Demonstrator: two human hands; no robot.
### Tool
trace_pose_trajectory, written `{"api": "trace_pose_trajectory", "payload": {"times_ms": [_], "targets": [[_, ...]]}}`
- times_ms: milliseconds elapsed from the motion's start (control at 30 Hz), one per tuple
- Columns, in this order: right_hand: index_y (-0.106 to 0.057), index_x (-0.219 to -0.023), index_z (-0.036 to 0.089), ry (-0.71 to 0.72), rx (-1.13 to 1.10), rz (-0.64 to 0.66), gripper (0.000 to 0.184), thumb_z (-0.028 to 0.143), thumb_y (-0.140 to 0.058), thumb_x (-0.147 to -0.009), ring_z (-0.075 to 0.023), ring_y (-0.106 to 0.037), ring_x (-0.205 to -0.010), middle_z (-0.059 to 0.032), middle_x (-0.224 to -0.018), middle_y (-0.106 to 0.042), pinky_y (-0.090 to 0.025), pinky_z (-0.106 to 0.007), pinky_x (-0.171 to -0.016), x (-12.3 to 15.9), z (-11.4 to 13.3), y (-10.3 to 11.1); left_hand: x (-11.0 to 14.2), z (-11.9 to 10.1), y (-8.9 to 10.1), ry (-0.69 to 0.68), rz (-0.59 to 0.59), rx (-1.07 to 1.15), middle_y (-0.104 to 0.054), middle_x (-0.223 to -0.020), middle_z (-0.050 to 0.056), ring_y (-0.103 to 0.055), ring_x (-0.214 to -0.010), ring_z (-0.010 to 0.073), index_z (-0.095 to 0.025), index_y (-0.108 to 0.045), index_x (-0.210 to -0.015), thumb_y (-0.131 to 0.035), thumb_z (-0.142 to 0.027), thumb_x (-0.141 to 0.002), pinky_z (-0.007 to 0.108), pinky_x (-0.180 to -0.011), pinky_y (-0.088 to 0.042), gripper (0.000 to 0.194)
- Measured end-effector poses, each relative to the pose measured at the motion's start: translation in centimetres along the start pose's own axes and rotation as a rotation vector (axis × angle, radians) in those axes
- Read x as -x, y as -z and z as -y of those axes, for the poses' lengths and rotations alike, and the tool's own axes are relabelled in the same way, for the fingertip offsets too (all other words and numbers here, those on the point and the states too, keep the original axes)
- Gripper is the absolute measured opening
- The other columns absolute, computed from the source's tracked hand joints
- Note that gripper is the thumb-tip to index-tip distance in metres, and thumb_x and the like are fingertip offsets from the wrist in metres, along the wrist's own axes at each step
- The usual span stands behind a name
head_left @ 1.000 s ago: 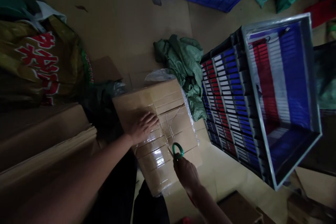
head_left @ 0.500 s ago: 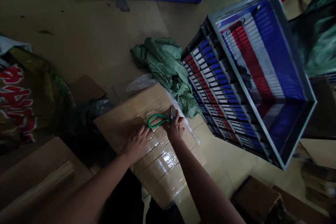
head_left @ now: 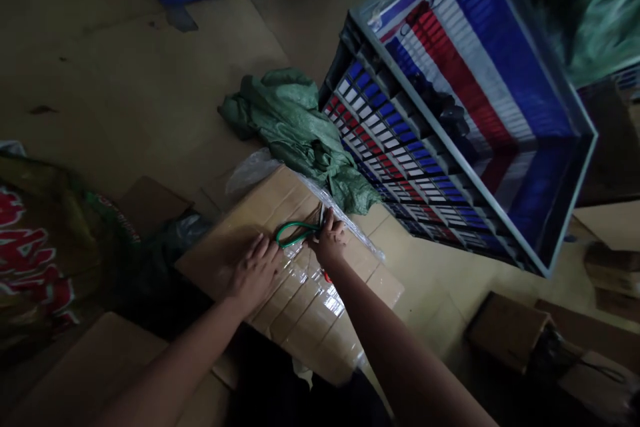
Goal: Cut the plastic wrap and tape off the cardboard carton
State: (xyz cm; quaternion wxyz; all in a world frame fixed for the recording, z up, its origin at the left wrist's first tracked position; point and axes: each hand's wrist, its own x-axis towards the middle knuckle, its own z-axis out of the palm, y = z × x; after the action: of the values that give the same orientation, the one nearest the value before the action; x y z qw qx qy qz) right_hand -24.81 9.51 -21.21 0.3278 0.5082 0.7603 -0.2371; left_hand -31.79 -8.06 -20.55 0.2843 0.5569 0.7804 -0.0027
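While the right hand [head_left: 329, 239] grips green-handled scissors [head_left: 295, 234], over a taped carton [head_left: 345, 307], left hand [head_left: 254, 273] open beside them

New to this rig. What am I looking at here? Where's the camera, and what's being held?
This is one view from a camera worn on a person's head, looking forward and down, so both arms reach in from the bottom. There's no machine, only bare hands. The right hand holds green-handled scissors over a taped cardboard box. The left hand lies flat on the box beside them. To the right of the box stands a grey crate packed with blue, red and white items, and a green sack lies beside the box.
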Motion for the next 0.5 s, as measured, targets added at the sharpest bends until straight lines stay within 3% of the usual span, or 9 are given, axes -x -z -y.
{"api": "trace_pose_trajectory", "payload": {"times_ms": [67,167,333,500], "targets": [[-0.004,-0.148,0.017,0.035,-0.040,-0.004,0.099,0.034,-0.068,-0.075,-0.0328,-0.045,-0.115,-0.0199,-0.130,-0.038,-0.046,-0.048,-0.089,0.4,-0.5,-0.1,-0.2,0.2,0.1,-0.001,-0.013,0.003,-0.059,-0.122,0.010,-0.044,-0.125,0.0338,-0.012,-0.063,-0.114,-0.056,-0.024,-0.082,0.048,-0.106,-0.041,0.034],[-0.006,-0.147,0.015,0.046,-0.129,-0.043,0.103,0.043,-0.069,-0.071,-0.0347,-0.043,-0.116,-0.0214,-0.133,-0.035,-0.044,-0.049,-0.091,1.4,-0.7,-0.7,0.3,0.1,-0.4,0.025,-0.071,-0.018,-0.057,-0.128,0.009,-0.043,-0.125,0.0327,-0.013,-0.058,-0.122,-0.051,-0.023,-0.086,0.046,-0.099,-0.047,0.038],[-0.016,-0.146,0.021,-0.122,-0.245,-0.060,0.096,0.033,-0.073,-0.069,-0.0314,-0.045,-0.113,-0.0175,-0.128,-0.041,-0.046,-0.045,-0.088,2.5,1.6,-1.7,1.6,-0.3,-1.1,0.011,-0.155,-0.069,-0.043,-0.143,0.013,-0.036,-0.130,0.0332,-0.005,-0.039,-0.138,-0.045,-0.026,-0.088,0.053,-0.108,-0.034,0.054],[-0.024,-0.143,0.024,-0.216,-0.295,-0.040,0.091,0.032,-0.075,-0.068,-0.0322,-0.045,-0.112,-0.0153,-0.126,-0.043,-0.047,-0.046,-0.084,2.0,2.9,-1.9,0.8,0.5,-0.9,-0.018,-0.097,-0.109,-0.046,-0.139,0.013,-0.035,-0.130,0.0317,-0.005,-0.045,-0.133,-0.044,-0.019,-0.087,0.049,-0.111,-0.031,0.048]]}}
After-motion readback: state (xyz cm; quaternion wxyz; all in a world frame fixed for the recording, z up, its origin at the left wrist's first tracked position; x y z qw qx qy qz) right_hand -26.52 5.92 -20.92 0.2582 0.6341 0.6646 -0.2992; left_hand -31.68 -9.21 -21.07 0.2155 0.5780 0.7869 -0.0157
